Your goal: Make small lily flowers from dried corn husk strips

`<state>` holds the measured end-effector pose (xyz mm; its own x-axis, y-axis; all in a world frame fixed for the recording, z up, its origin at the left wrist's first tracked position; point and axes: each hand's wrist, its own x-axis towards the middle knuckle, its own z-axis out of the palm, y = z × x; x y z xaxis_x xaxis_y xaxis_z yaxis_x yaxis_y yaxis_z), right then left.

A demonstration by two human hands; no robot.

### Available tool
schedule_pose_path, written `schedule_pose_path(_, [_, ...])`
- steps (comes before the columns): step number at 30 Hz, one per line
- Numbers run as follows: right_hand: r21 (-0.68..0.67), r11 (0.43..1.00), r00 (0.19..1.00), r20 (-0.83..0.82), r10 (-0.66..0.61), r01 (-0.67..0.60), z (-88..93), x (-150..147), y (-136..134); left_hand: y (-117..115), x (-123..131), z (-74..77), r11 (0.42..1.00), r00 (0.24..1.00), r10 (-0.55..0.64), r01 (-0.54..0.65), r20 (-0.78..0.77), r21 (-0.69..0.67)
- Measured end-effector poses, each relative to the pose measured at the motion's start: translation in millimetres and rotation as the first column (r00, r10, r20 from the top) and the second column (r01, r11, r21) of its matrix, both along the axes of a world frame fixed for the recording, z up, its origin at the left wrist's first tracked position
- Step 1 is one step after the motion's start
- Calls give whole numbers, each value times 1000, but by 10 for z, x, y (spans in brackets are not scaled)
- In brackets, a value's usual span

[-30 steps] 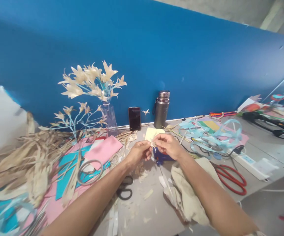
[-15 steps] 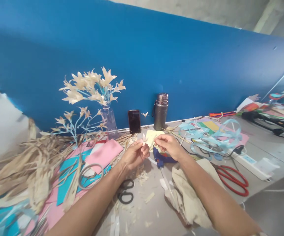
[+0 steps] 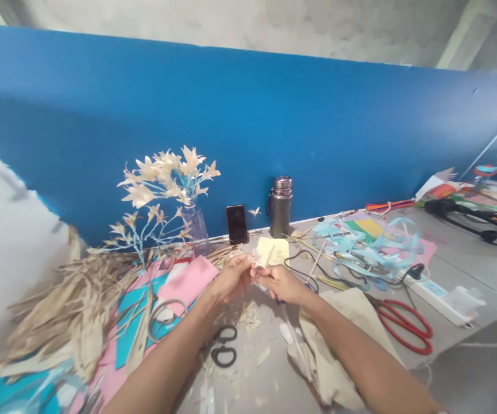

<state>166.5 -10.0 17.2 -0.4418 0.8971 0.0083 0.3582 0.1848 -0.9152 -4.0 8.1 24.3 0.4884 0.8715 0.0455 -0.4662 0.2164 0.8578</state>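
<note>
My left hand [image 3: 234,277] is closed in a pinch on a small pale petal-like piece [image 3: 257,257], whose tip shows above the fingertips. Right against it, my right hand [image 3: 281,284] has its thumb and fingers pressed together; what lies between them is too small to make out. Behind the hands lies a yellow paper pad [image 3: 274,250]. The blue glue gun is almost wholly hidden beneath my right hand. Black-handled scissors [image 3: 224,346] rest on the table below my left wrist. A beige cloth [image 3: 338,345] lies under my right forearm.
Pale flowers [image 3: 168,172] stand in a clear vase [image 3: 196,230] beside a phone [image 3: 237,224] and a flask [image 3: 281,208]. Dried husks [image 3: 71,305] and coloured sheets spread leftward. Blue ribbon [image 3: 373,247], red-handled scissors [image 3: 405,325] and a power strip [image 3: 440,296] lie right.
My right hand has moved left and down, so that its fingers now meet those of my left hand. It now covers the glue gun. The camera view has tilted up slightly.
</note>
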Motion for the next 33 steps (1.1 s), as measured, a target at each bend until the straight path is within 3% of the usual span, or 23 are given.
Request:
schedule_pose_path(4, [40, 998, 997, -59, -50, 53, 12, 49, 24, 103, 27, 166, 1000, 999, -2, 0, -50, -26])
schedule_pose_path(9, [0, 986, 956, -245, -163, 168, -56, 175, 132, 281, -6, 491, 997, 984, -68, 60, -165, -54])
schedule_pose_path(12, [-19, 950, 876, -382, -296, 313, -66, 314, 262, 409, -134, 701, 998, 984, -36, 25, -173, -62])
schedule_pose_path(15, [-70, 894, 750, -518, -411, 442, -55, 452, 403, 482, -250, 886, 998, 996, 44, -47, -74, -29])
schedule_pose_path(20, [-150, 860, 638, -611, -469, 488, 36, 602, 512, 417, -286, 1021, 999, 999, 43, -43, 15, -21])
schedule_pose_path(24, [-133, 888, 663, -618, -422, 441, 251, 516, 414, 313, -281, 1026, 999, 999, -23, 21, -43, -49])
schedule_pose_path(29, [-45, 954, 800, -535, -274, 297, 608, 64, 110, 210, -240, 1009, 997, 994, -50, 44, -95, -68])
schedule_pose_path(31, [96, 942, 871, -419, -256, 323, 710, -94, 26, 166, -223, 999, 996, 995, -49, 42, -91, -74])
schedule_pose_path(33, [177, 911, 887, -356, -294, 373, 768, -159, 4, 113, -239, 1007, 997, 996, -36, 30, -81, -72])
